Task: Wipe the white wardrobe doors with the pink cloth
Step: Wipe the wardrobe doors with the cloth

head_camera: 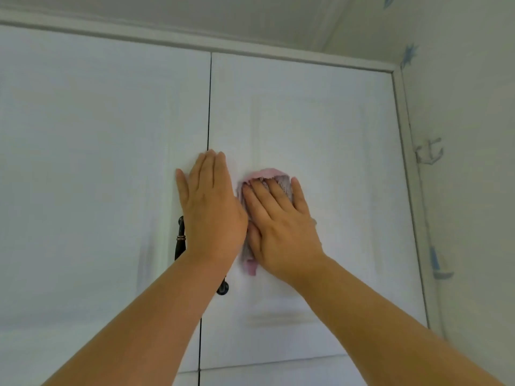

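Right hand (281, 218) flat on the pink cloth (266, 179), fingers straight and spread, pressing it against the right wardrobe door (320, 121) — no curl, no pinch, just palm and fingers holding it to the panel. Cloth is bunched; its pink edge shows above the fingertips and a tail hangs out below the heel of the hand, toward the thumb side.

Landmark: the dark seam (209, 107) between the two doors.

- Cloth sits just right of the seam, on the right door's stile next to its raised panel.
- Left hand (209, 207) is flat too, fingers straight and together, palm on the doors right over the seam; fingertips cover the seam line, thumb out to the left. It holds nothing. Its outer edge touches or overlaps the right hand's thumb side.
- Dark handle (180, 238) just left of the seam, on the left wardrobe door (97, 135), partly hidden by the left wrist. A second dark handle end (223, 288) shows just right of the seam, below the left forearm.
- Both doors closed, seam narrow and even.
- Far right of the seam: door frame (401, 135), then wall (473, 162) with faint blue anchor-style print.
- Above the seam: top trim — then ceiling.
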`<control>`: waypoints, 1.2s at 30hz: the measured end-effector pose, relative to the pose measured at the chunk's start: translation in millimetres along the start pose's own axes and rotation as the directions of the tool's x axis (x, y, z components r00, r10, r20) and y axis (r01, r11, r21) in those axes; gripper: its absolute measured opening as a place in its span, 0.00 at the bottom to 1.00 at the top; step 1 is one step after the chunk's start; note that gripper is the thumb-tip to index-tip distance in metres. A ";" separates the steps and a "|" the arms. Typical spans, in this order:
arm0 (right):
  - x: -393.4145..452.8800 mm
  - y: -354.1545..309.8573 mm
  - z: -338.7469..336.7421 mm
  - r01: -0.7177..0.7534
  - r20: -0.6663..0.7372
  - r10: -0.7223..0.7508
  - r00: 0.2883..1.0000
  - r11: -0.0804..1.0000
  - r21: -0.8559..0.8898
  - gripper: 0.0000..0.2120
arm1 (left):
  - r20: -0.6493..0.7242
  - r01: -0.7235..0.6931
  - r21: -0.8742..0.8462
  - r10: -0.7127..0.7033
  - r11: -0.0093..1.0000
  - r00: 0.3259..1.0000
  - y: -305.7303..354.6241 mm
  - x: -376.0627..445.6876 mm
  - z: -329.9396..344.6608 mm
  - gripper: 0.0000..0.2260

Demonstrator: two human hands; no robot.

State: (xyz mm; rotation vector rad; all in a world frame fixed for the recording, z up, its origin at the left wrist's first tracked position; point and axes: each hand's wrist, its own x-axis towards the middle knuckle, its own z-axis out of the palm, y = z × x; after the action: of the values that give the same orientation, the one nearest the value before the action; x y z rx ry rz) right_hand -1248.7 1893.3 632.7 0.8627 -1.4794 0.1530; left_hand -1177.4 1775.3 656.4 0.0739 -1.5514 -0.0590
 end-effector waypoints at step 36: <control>-76.0 68.6 -5.7 -0.468 -0.101 0.465 0.879 0.884 -0.004 0.29 | 0.275 -0.340 0.425 0.239 0.839 0.931 35.9 -23.9 -0.4 0.31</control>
State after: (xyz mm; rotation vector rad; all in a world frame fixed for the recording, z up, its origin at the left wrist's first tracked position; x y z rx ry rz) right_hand -1295.0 1975.8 593.0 0.4518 -1.5712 0.5256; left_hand -1177.7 1813.1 635.5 0.2172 -1.7472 0.5733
